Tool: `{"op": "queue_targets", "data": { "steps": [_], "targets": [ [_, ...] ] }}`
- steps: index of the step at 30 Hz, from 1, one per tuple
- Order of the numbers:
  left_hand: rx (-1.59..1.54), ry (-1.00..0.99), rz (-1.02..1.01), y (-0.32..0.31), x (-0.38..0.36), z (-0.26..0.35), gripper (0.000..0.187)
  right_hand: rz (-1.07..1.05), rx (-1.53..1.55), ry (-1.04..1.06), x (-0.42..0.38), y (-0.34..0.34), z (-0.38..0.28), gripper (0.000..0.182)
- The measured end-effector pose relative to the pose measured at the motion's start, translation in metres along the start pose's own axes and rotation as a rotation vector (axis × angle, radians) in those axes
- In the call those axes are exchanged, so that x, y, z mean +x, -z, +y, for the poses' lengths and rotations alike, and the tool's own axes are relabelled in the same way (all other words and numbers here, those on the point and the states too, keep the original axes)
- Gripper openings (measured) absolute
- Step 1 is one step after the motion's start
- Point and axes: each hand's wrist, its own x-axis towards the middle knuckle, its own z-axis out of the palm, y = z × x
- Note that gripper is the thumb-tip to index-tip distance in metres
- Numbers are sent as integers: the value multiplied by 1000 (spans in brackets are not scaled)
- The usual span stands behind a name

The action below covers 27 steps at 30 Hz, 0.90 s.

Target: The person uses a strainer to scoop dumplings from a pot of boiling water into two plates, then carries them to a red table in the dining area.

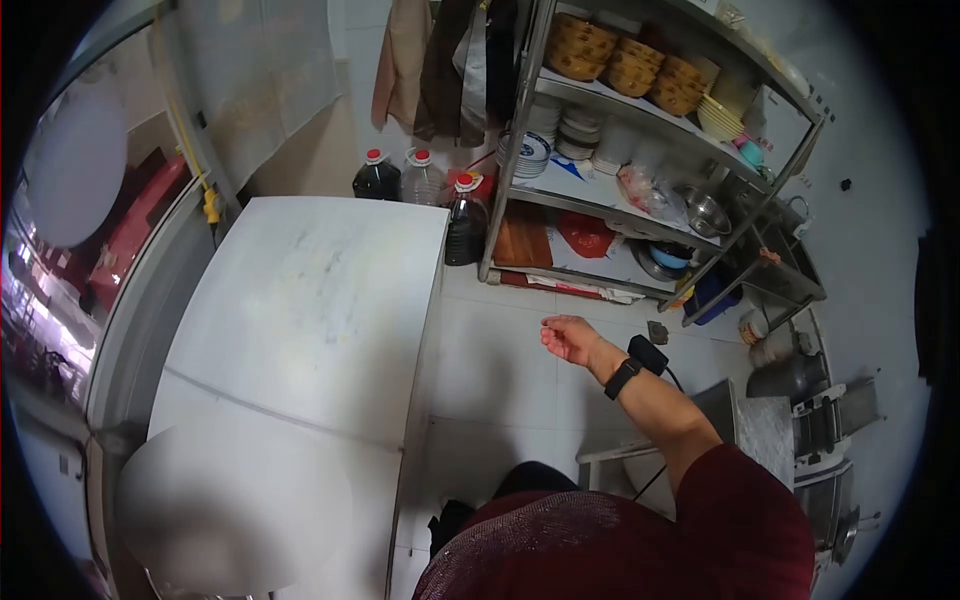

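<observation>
My right hand (568, 340) is raised over the tiled floor, between the white table (300, 300) and the metal shelf rack. Its fingers are loosely curled and a little apart, with nothing seen in them, and it touches nothing. A black band sits on the wrist. My left hand is not in view. A large pale round shape (235, 510), blurred, covers the table's near left part.
Bottles with red caps (465, 220) stand beyond the table's far edge. The metal rack (600, 198) holds bowls, plates and bags. Clothes (450, 70) hang behind. A stool-like frame (600, 455) and metal equipment (825, 425) are at the right.
</observation>
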Motion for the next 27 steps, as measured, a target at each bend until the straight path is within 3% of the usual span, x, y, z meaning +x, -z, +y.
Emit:
{"op": "queue_targets", "data": {
  "steps": [4, 7, 12, 15, 16, 21, 22, 23, 24, 26, 27],
  "targets": [
    [-172, -10, 41, -6, 87, 62, 8, 19, 87, -26, 99, 38, -67, 7],
    [-122, 66, 63, -34, 120, 61, 8, -59, 138, -12, 174, 58, -123, 5],
    [160, 382, -23, -98, 111, 24, 7, -61, 25, 135, 273, 68, -249, 4],
    [164, 525, -70, -123, 110, 32, 7, 57, 53, 169, 327, 87, -301, 4],
    [153, 543, -73, -130, 115, 37, 7, 4, 93, 207, 351, 101, -316, 4],
    [208, 380, -25, -150, 180, 61, 7, 99, 15, 283, 379, 154, -378, 8],
    [258, 319, 30, -151, 200, 78, 7, 149, -30, 335, 387, 154, -394, 8],
    [384, 455, 90, -119, 231, 146, 14, 144, -66, 317, 399, 161, -405, 8],
    [423, -5, 336, -107, 240, 166, 16, 209, -169, 375, 411, 170, -414, 9],
    [-107, 188, 431, -104, 262, 208, 18, 248, -273, 433, 450, 178, -439, 9],
    [-114, 210, 437, -110, 266, 217, 18, 305, -404, 507, 472, 182, -451, 10]
  ]
}}
